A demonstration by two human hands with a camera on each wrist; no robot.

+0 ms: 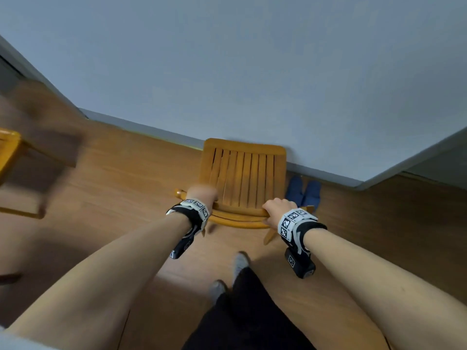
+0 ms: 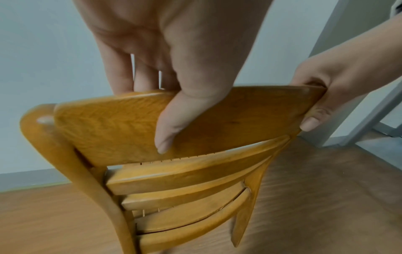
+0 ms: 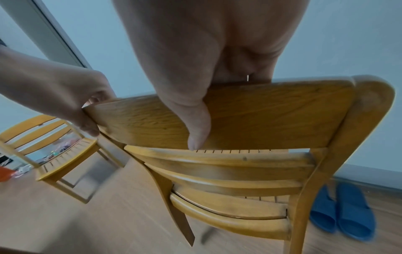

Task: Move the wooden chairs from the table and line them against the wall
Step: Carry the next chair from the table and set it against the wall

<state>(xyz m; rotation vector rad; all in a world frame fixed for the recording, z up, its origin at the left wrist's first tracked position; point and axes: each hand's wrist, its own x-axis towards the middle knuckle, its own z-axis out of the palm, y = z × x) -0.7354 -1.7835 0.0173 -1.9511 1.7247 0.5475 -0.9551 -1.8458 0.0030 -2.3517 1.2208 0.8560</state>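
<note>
A wooden slatted chair stands with its seat front at the pale wall and its back towards me. My left hand grips the left part of the top back rail, thumb on the near face, fingers over the top. My right hand grips the right part of the same rail the same way. A second wooden chair stands off to the left, its corner showing in the head view.
A pair of blue slippers lies on the wood floor by the wall, just right of the chair. A door frame is at the right. My feet in grey socks stand behind the chair.
</note>
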